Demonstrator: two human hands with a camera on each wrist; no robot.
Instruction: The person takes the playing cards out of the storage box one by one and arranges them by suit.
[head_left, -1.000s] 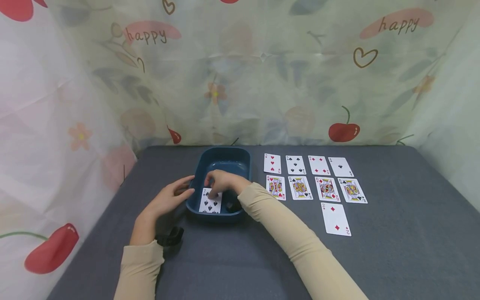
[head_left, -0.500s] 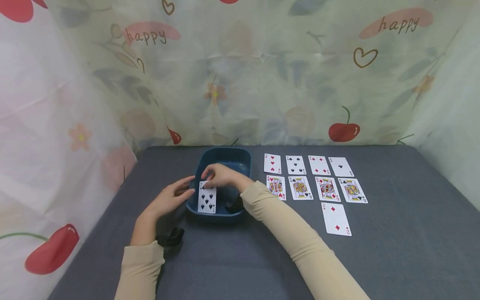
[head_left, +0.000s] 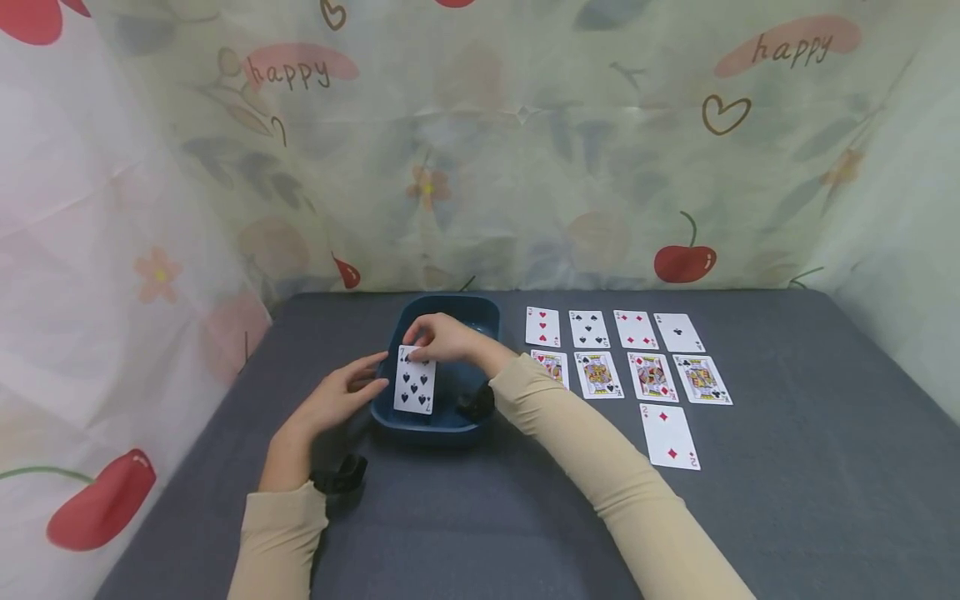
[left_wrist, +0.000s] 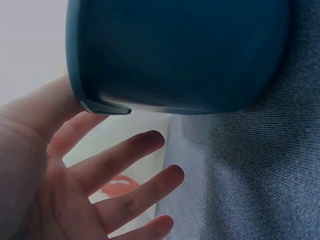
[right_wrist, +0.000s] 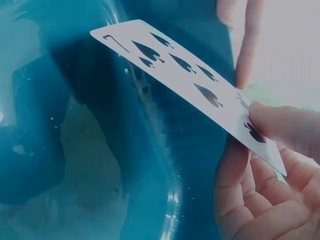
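In the head view my right hand (head_left: 442, 340) is over the blue plastic bin (head_left: 491, 312), pinching the seven of spades (head_left: 415, 382) by its far end. The right wrist view shows the thumb on the card's face (right_wrist: 195, 85) and curled fingers beneath it, the card slanting above the bin's glossy floor. My left hand (head_left: 347, 392) rests at the bin's left rim with thumb and fingertips. In the left wrist view, the other fingers (left_wrist: 140, 192) are spread loosely below the bin's wall (left_wrist: 180, 55).
Right of the bin, playing cards lie face up in two rows, including the three of hearts (head_left: 542, 326) and several kings (head_left: 598, 375). Nearer lies the two of diamonds (head_left: 670, 437). A dark grey cloth (head_left: 487, 533) covers the table, and a printed curtain (head_left: 517, 200) hangs behind.
My right hand, first bent over the seven of spades inside the bin, has drawn it up and slightly away from me, so more of its face shows. The left hand stays at the rim.
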